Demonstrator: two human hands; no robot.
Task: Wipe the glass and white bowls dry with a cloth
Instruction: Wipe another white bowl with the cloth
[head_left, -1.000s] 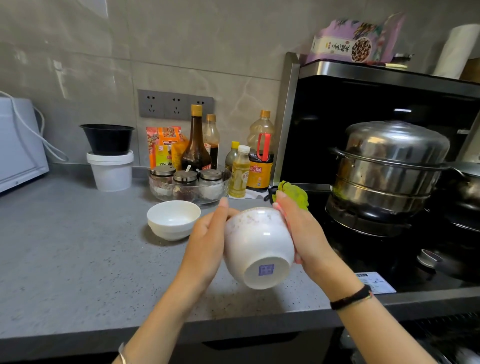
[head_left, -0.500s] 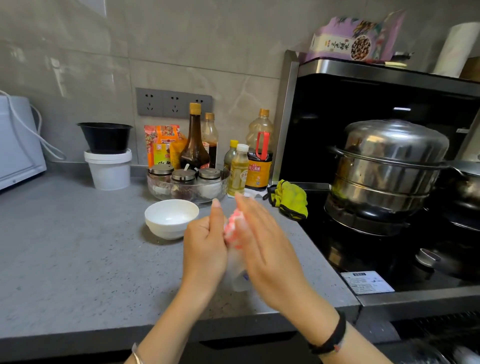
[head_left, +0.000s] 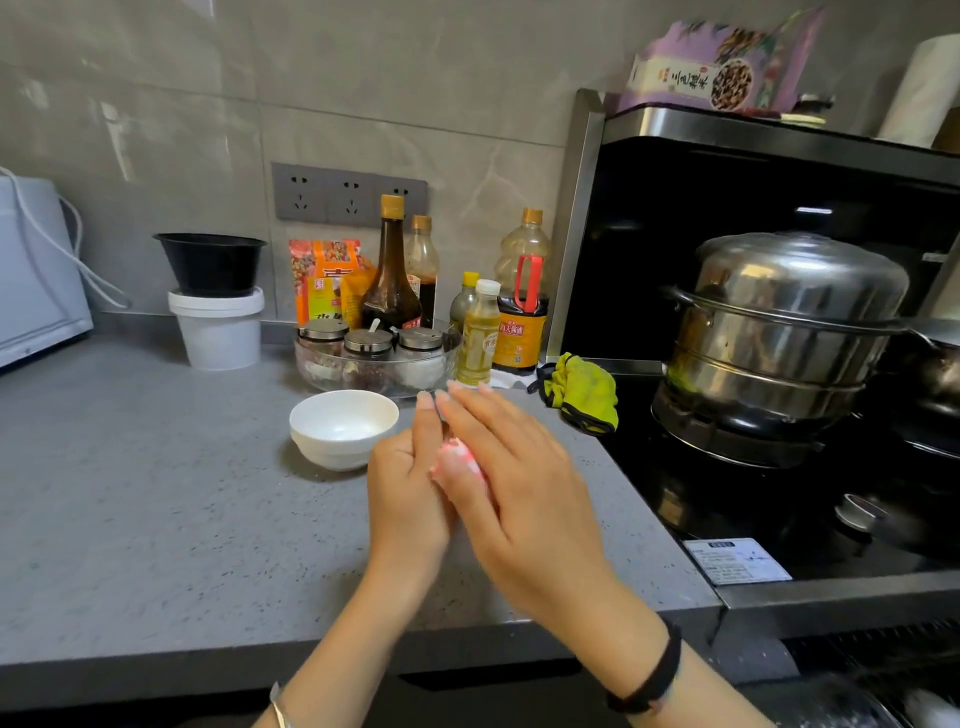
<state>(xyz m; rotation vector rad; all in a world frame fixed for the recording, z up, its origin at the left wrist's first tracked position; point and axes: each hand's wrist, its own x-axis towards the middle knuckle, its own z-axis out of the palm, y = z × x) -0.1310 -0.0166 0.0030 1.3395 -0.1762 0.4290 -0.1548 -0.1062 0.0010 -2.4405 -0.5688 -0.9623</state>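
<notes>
Above counter (head_left: 156, 519), left hand (head_left: 405, 499) grips cloth (head_left: 457, 460); right hand (head_left: 524, 499) presses flat.

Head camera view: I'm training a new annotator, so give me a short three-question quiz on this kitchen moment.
1. Count: how many lidded jars stand inside the glass bowl?
2. True or false: the white bowl stands rim-up on the grey counter.
3. Where does the yellow-green cloth lie?
A. In the white bowl
B. At the stovetop's edge, left of the steel steamer pot
C. In the glass bowl

Key: 1. three; 2. true; 3. B
</notes>
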